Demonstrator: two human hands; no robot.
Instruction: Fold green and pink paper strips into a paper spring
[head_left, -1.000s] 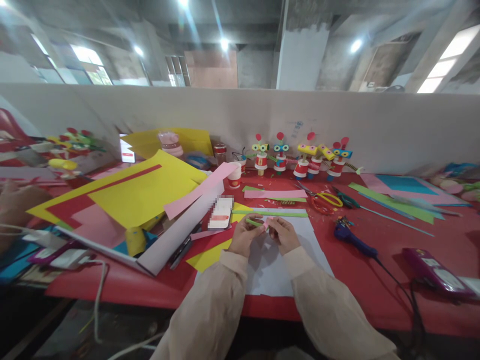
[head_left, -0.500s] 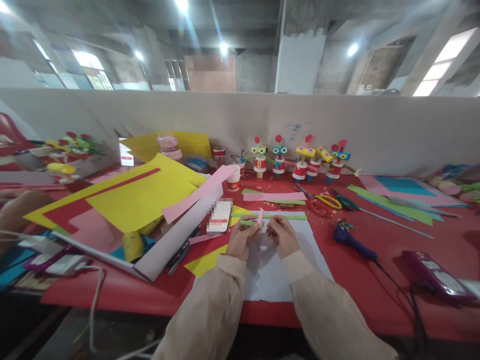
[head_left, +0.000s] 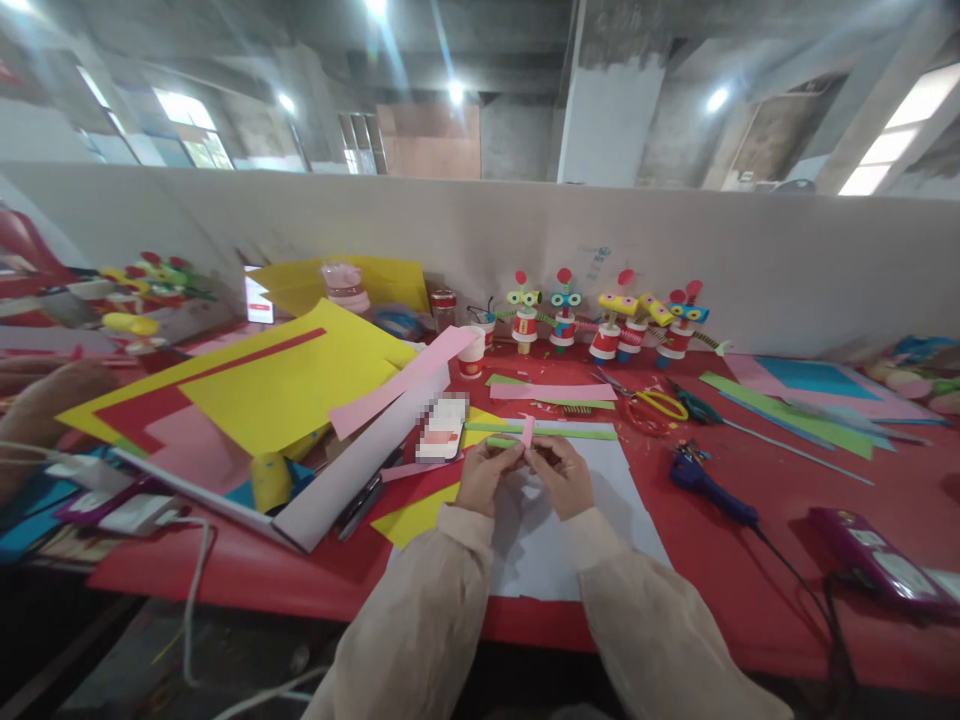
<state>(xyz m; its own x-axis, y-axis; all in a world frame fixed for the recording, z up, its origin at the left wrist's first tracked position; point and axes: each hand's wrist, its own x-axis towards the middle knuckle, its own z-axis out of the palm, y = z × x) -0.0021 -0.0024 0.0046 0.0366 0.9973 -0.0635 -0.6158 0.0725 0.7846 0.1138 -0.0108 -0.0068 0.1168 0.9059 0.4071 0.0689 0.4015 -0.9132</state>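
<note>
Now the small pink strip (head_left: 528,432) stands upright between the fingertips of both hands, above the white paper (head_left: 607,540). Half a second ago the right hand (head_left: 564,475) was apart from it; it has since closed in, so the folding-like work seems two-handed again. The left hand (head_left: 482,470) is pinched on the pink strip's lower end, with a short green strip (head_left: 502,442) also in its fingers. The right hand appears nearly closed, thumb and finger gripping the same end. Beyond lies a long green strip (head_left: 581,434); scissors (head_left: 660,403) rest farther right on the worktop (head_left: 757,620).
</note>
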